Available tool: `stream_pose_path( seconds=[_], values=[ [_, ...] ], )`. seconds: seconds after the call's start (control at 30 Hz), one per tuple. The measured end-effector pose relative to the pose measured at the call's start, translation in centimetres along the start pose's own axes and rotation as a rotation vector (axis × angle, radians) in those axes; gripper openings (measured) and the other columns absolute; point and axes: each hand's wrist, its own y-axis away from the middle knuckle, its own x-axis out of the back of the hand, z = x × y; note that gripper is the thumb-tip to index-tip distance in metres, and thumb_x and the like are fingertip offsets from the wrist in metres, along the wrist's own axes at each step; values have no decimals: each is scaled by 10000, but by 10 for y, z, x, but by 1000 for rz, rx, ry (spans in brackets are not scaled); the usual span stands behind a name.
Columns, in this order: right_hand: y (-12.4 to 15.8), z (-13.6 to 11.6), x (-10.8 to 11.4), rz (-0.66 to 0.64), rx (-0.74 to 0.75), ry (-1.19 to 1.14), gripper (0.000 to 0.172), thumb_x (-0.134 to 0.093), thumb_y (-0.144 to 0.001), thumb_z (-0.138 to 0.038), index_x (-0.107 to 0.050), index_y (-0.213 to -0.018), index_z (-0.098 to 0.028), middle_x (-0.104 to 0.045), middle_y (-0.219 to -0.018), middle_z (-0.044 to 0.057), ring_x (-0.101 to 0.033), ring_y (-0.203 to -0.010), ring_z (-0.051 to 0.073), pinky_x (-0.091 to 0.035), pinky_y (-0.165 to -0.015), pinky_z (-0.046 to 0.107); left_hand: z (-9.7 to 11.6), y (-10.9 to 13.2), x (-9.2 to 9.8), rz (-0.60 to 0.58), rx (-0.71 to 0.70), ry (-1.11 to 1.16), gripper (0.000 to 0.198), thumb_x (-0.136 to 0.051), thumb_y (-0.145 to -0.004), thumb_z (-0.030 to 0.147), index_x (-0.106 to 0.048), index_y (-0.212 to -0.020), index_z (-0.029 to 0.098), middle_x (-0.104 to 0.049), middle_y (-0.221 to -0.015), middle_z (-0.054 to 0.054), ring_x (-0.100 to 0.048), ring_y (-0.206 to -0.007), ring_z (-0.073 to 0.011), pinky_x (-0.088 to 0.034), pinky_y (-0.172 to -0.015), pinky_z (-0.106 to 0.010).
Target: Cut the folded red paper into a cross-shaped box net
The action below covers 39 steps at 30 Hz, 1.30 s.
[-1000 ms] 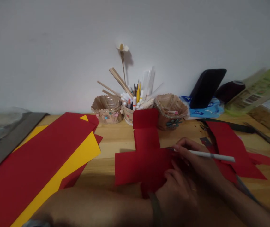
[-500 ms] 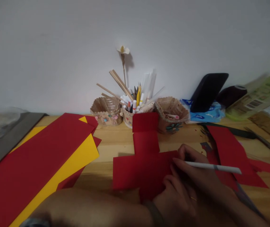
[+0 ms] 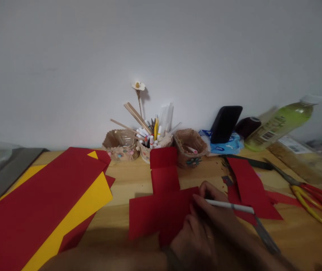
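Note:
A red cross-shaped paper (image 3: pixel 165 180) lies on the wooden table, its top flap raised against the pen cups. My left hand (image 3: pixel 194 239) rests on its lower right part, fingers curled and pressed together at the paper; what they hold, if anything, is hidden. Just beyond it, at the right arm of the cross, my right hand (image 3: pixel 215 210) is closed on a white pen (image 3: pixel 231 206), whose back end points right. The fingertips of both hands nearly meet, and the pen's tip is hidden behind the fingers.
Red card (image 3: pixel 45 188) and yellow card (image 3: pixel 87 199) are stacked at left. Behind stand decorated cups (image 3: pixel 122 152), a black phone (image 3: pixel 225 124) on a blue packet and a green bottle (image 3: pixel 279 124). Red scraps (image 3: pixel 248 184) and scissors (image 3: pixel 304 188) lie right.
The view has tilted up and turned right, so more of the scissors and the bottle shows. Both hands stay at the paper's right arm, with the pen still held.

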Motion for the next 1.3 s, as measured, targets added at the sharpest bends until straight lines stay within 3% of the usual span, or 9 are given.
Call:
stream_pose_path(
  seconds=[0.13, 0.33, 0.57, 0.73, 0.9, 1.13, 1.3],
  values=[
    [-1, -4, -1, 26, 48, 24, 222, -545, -726, -291, -378, -589, -238, -392, -524, -71, -372, -505, 124, -298, -465, 245, -1, 0, 4, -44, -45, -11, 212, -488, -711, 80, -675, -779, 4, -706, -751, -233, -640, -596, -251, -439, -470, -304],
    [-1, -9, -2, -2, 89, 46, 244, -548, -756, -315, -380, -598, -237, -411, -542, -64, -377, -518, 129, -302, -473, 246, 5, 6, -6, -83, -102, -87, 232, -521, -772, 155, -671, -842, -8, -692, -776, -256, -649, -672, -288, -439, -475, -309],
    [-7, -14, -1, -18, 71, 23, 275, -529, -763, -381, -398, -571, -235, -425, -519, -55, -383, -491, 130, -292, -465, 252, 7, 7, -16, 135, 34, -79, 151, -473, -692, 101, -613, -701, 45, -676, -639, -215, -572, -464, -231, -359, -377, -280],
    [-12, -14, 3, -36, 65, 31, 237, -531, -729, -377, -413, -588, -228, -427, -543, -53, -377, -506, 124, -289, -477, 248, 8, 3, -16, 184, 102, -81, 185, -425, -671, 57, -606, -712, 50, -675, -628, -206, -506, -392, -192, -313, -362, -276],
    [-12, -11, 6, -82, 68, 44, 200, -528, -723, -318, -395, -602, -230, -408, -546, -61, -356, -507, 118, -271, -469, 237, 3, -1, -8, 156, 85, -52, 211, -410, -655, 24, -608, -723, 46, -681, -620, -197, -540, -420, -202, -324, -380, -271],
    [-11, -8, 5, -95, 85, 60, 174, -536, -726, -254, -407, -614, -225, -419, -549, -63, -360, -514, 117, -270, -475, 232, -3, 1, -1, 38, -93, -50, 221, -421, -697, 31, -631, -764, 27, -701, -673, -197, -588, -476, -222, -369, -391, -278],
    [-10, -8, 6, -97, 105, 62, 180, -534, -722, -233, -392, -612, -226, -430, -556, -61, -370, -523, 119, -284, -480, 232, -1, 2, -1, 10, -128, -58, 205, -448, -707, 64, -638, -762, 12, -696, -693, -228, -607, -523, -244, -376, -402, -287]
  ],
)
